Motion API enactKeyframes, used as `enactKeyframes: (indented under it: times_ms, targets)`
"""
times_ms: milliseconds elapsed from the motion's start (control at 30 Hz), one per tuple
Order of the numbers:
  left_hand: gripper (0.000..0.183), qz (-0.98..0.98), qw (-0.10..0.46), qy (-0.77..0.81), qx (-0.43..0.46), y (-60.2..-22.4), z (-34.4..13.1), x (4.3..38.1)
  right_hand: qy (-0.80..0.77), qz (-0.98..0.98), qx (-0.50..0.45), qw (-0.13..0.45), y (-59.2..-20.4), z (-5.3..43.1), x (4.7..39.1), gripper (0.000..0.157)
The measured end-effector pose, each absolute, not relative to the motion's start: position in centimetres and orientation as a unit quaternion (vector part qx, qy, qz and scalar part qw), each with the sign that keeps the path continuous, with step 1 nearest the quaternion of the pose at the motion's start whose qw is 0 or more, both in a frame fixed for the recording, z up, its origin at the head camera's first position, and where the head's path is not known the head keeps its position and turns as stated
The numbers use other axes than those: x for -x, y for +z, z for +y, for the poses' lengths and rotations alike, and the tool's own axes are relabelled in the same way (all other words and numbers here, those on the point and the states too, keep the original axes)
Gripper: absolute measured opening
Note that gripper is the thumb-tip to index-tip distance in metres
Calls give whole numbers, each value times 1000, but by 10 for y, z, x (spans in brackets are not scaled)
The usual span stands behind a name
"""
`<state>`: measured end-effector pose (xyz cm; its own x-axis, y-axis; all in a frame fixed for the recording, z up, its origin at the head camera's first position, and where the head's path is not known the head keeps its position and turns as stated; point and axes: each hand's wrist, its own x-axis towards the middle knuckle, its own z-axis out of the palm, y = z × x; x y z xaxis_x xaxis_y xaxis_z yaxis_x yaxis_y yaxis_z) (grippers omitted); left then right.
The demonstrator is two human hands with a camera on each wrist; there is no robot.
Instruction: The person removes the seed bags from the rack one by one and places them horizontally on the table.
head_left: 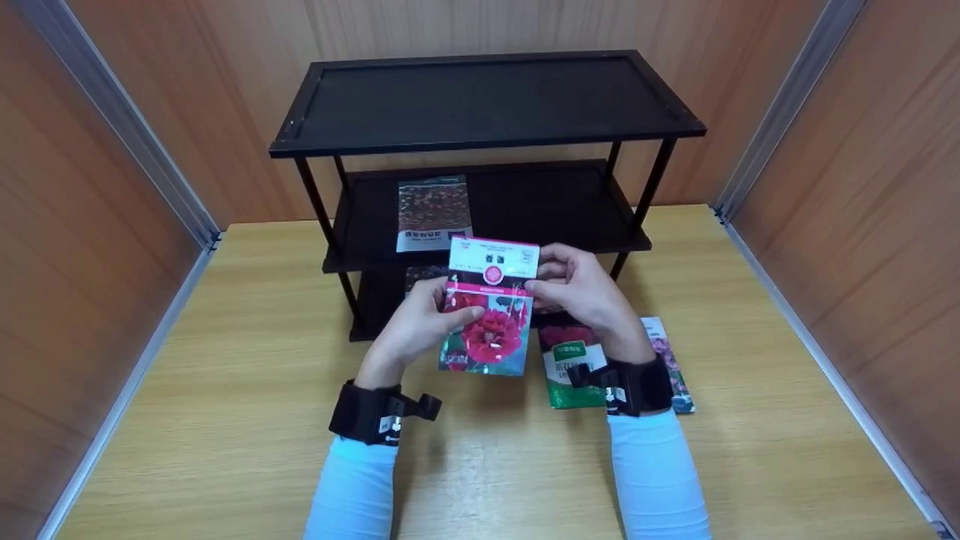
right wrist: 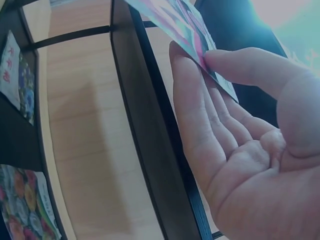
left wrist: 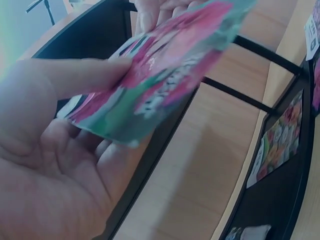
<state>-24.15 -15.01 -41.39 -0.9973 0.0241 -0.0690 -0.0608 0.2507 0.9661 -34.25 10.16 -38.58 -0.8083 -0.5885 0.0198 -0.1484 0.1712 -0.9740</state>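
Both hands hold up a flower seed packet (head_left: 492, 337) with a large pink bloom and a white upper part, in front of the black shelf rack. My left hand (head_left: 414, 327) grips its left side, the thumb lying across the printed front and the fingers behind. At the right edge, my right hand (head_left: 583, 291) pinches the packet between thumb and fingers. The right wrist view shows the packet's edge (right wrist: 187, 37) between that thumb and the fingertips. In the left wrist view, the packet (left wrist: 165, 75) is tilted and slightly blurred.
A three-tier black rack (head_left: 480, 97) stands against the wooden back wall. One brown-printed packet (head_left: 433, 210) lies on its middle shelf. On the table, a green-and-white packet (head_left: 574, 367) and a purple-flowered packet (head_left: 673, 367) lie partly behind the right forearm. Wooden side walls flank the table.
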Motion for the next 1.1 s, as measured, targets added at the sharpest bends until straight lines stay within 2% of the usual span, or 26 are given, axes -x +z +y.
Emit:
enactKeyframes:
  times_ms: [367, 633, 833, 967, 1100]
  targets:
    - [31, 833, 63, 547, -46, -412, -158, 236, -567, 753, 285, 173, -383, 101, 339, 42]
    - [28, 850, 44, 513, -110, -414, -155, 236, -524, 778, 304, 166, -384, 94, 334, 40]
    - [32, 845, 27, 524, -99, -413, -154, 238, -509, 799, 281, 152, -384, 93, 336, 34]
    - [34, 843, 12, 535, -61, -413, -155, 238, -524, 794, 279, 133, -386, 95, 338, 30]
    - [32, 843, -23, 537, -32, -412, -162, 238, -561, 775, 270, 110, -386, 98, 340, 28]
